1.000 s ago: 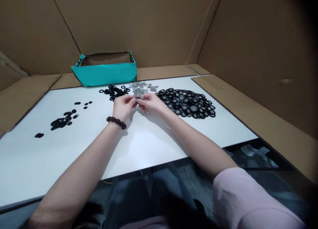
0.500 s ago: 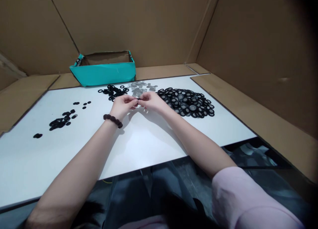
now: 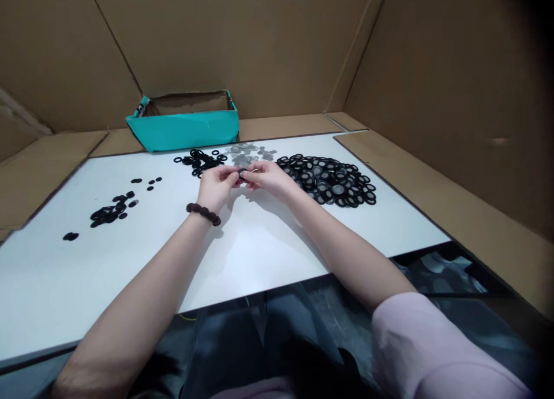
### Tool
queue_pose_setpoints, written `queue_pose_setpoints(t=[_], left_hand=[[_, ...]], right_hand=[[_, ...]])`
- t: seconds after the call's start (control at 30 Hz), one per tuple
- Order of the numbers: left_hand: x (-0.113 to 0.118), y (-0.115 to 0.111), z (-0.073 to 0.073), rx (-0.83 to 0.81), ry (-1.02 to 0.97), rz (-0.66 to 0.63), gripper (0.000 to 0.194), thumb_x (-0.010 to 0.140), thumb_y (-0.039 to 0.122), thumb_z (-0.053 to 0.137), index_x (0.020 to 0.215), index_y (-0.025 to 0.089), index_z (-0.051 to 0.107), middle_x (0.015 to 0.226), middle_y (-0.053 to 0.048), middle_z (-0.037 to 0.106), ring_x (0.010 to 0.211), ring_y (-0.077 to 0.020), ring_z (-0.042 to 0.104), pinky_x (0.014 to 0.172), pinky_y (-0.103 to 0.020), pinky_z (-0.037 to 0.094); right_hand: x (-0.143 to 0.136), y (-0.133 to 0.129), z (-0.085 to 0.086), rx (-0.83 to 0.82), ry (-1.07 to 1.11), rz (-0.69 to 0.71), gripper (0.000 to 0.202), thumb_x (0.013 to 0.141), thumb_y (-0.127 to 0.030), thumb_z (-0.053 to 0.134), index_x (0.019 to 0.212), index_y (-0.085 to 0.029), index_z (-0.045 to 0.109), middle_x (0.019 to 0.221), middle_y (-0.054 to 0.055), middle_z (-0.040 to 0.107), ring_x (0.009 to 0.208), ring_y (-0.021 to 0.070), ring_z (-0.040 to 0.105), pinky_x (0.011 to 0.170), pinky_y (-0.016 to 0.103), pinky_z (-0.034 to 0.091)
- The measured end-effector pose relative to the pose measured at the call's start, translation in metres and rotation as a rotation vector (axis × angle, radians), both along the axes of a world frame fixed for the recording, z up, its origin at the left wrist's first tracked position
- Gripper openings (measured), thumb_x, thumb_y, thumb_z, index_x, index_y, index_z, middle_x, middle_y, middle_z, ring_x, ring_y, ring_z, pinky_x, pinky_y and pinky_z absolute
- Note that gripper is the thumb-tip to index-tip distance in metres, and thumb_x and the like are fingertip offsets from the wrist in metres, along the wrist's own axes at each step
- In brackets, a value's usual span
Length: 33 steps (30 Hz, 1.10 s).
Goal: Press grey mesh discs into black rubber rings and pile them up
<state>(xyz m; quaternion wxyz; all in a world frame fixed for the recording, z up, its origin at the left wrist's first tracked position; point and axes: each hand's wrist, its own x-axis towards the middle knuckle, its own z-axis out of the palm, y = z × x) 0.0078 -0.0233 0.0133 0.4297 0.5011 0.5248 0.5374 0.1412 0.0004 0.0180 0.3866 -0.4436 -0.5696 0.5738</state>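
Between the fingertips of both hands is a small black disc (image 3: 242, 173), held above the white board (image 3: 242, 254). My left hand (image 3: 217, 184), with a dark band at its wrist, pinches the disc from the left. My right hand (image 3: 268, 178) pinches it from the right. Just right of my right hand lies a big pile of black rings with grey centres (image 3: 331, 182). Behind the hands are grey translucent discs (image 3: 246, 154) and a heap of black rings (image 3: 199, 159).
A teal box (image 3: 186, 130) stands at the back left. Small black pieces (image 3: 108, 214) lie in a loose group on the board's left side, with a few black discs (image 3: 70, 236) nearer the left edge. Cardboard walls (image 3: 238, 47) rise behind and at the right.
The black disc has tilted so that more of its face shows between the fingertips. The whole view has shifted slightly, with things appearing a little further right.
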Motion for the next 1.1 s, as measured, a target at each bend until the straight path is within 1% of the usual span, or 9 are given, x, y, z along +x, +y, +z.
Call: queue_pose_setpoints(t=[0.13, 0.3, 0.43, 0.5, 0.6, 0.77, 0.93, 1.03, 1.1], left_hand=[[-0.002, 0.001, 0.000, 0.062, 0.107, 0.014, 0.016, 0.067, 0.019, 0.065, 0.080, 0.011, 0.070, 0.069, -0.004, 0.068, 0.064, -0.0138, 0.063, 0.071, -0.030, 0.052], [-0.005, 0.003, -0.001, 0.074, 0.239, -0.020, 0.017, 0.067, 0.021, 0.063, 0.079, 0.012, 0.070, 0.068, -0.005, 0.068, 0.064, -0.0146, 0.062, 0.066, -0.028, 0.051], [-0.007, 0.003, -0.001, 0.102, 0.307, -0.045, 0.015, 0.067, 0.026, 0.065, 0.074, 0.013, 0.068, 0.068, -0.005, 0.067, 0.063, -0.0150, 0.061, 0.064, -0.028, 0.050], [-0.007, 0.003, 0.000, 0.095, 0.316, -0.043, 0.011, 0.067, 0.024, 0.065, 0.070, 0.014, 0.065, 0.066, -0.004, 0.066, 0.061, -0.0144, 0.061, 0.062, -0.027, 0.050], [-0.005, 0.002, 0.001, 0.025, 0.241, -0.040, 0.008, 0.069, 0.021, 0.063, 0.068, 0.013, 0.061, 0.063, -0.002, 0.064, 0.060, -0.0142, 0.061, 0.062, -0.028, 0.051], [0.000, -0.001, 0.000, -0.027, 0.111, -0.023, 0.009, 0.072, 0.020, 0.062, 0.071, 0.012, 0.059, 0.063, -0.003, 0.064, 0.063, -0.0156, 0.064, 0.066, -0.031, 0.053], [0.003, -0.005, 0.005, 0.009, 0.022, 0.006, 0.007, 0.071, 0.016, 0.061, 0.076, 0.011, 0.062, 0.067, -0.003, 0.065, 0.065, -0.0146, 0.065, 0.071, -0.031, 0.053], [0.003, -0.005, 0.008, 0.026, 0.008, -0.004, 0.011, 0.069, 0.014, 0.062, 0.079, 0.011, 0.064, 0.067, -0.002, 0.065, 0.065, -0.0135, 0.064, 0.073, -0.031, 0.053], [0.003, -0.005, 0.009, 0.035, 0.027, 0.015, 0.012, 0.068, 0.016, 0.064, 0.079, 0.011, 0.066, 0.068, -0.003, 0.066, 0.065, -0.0138, 0.063, 0.073, -0.032, 0.053]], right_hand=[[0.005, 0.003, 0.002, 0.016, -0.005, 0.060, 0.017, 0.079, -0.008, 0.060, 0.063, -0.013, 0.056, 0.052, -0.001, 0.058, 0.048, 0.0073, 0.054, 0.055, 0.019, 0.049], [0.003, 0.000, 0.005, 0.122, -0.221, 0.069, 0.022, 0.076, -0.005, 0.058, 0.056, -0.013, 0.053, 0.046, -0.002, 0.054, 0.044, 0.0083, 0.051, 0.047, 0.018, 0.042], [0.005, 0.001, 0.004, 0.227, -0.316, 0.077, 0.019, 0.074, -0.008, 0.059, 0.056, -0.013, 0.055, 0.045, -0.002, 0.053, 0.045, 0.0090, 0.051, 0.047, 0.018, 0.039], [0.007, 0.002, 0.003, 0.267, -0.341, 0.078, 0.019, 0.073, -0.011, 0.060, 0.055, -0.013, 0.055, 0.045, -0.001, 0.054, 0.046, 0.0094, 0.052, 0.048, 0.018, 0.039], [0.011, 0.003, 0.004, 0.282, -0.327, 0.077, 0.017, 0.072, -0.012, 0.062, 0.056, -0.013, 0.057, 0.047, 0.000, 0.057, 0.047, 0.0095, 0.053, 0.049, 0.019, 0.040], [0.007, 0.002, 0.004, 0.195, -0.207, 0.025, 0.017, 0.072, -0.011, 0.064, 0.056, -0.012, 0.058, 0.049, 0.000, 0.058, 0.047, 0.0091, 0.054, 0.050, 0.019, 0.042], [0.000, -0.002, 0.003, 0.038, 0.042, -0.042, 0.019, 0.075, -0.014, 0.065, 0.057, -0.013, 0.056, 0.051, -0.002, 0.057, 0.048, 0.0064, 0.052, 0.052, 0.017, 0.045], [0.002, -0.002, 0.006, -0.031, 0.137, -0.012, 0.020, 0.075, -0.016, 0.068, 0.058, -0.013, 0.056, 0.051, -0.003, 0.055, 0.049, 0.0054, 0.050, 0.050, 0.016, 0.045], [0.004, -0.003, 0.008, -0.075, 0.145, 0.021, 0.019, 0.075, -0.013, 0.068, 0.059, -0.013, 0.056, 0.051, -0.003, 0.055, 0.049, 0.0054, 0.051, 0.051, 0.016, 0.046]])
